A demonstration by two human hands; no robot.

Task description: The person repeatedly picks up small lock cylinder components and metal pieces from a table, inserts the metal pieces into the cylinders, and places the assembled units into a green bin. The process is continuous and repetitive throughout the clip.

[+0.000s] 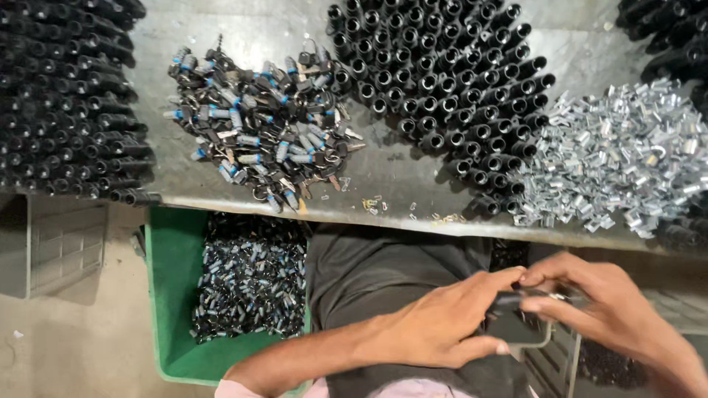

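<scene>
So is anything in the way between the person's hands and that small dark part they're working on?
Nothing visible is. The left hand and right hand both already grip the small dark part, fingers closed on it from either side, low over the lap. The piles on the metal table lie farther off.

Small dark part (pixel 509 301) mostly hidden between left hand (pixel 442 324) and right hand (pixel 612 302), black tube stacks (pixel 66 96) cut off at upper left, right forearm cut off at lower right.
</scene>
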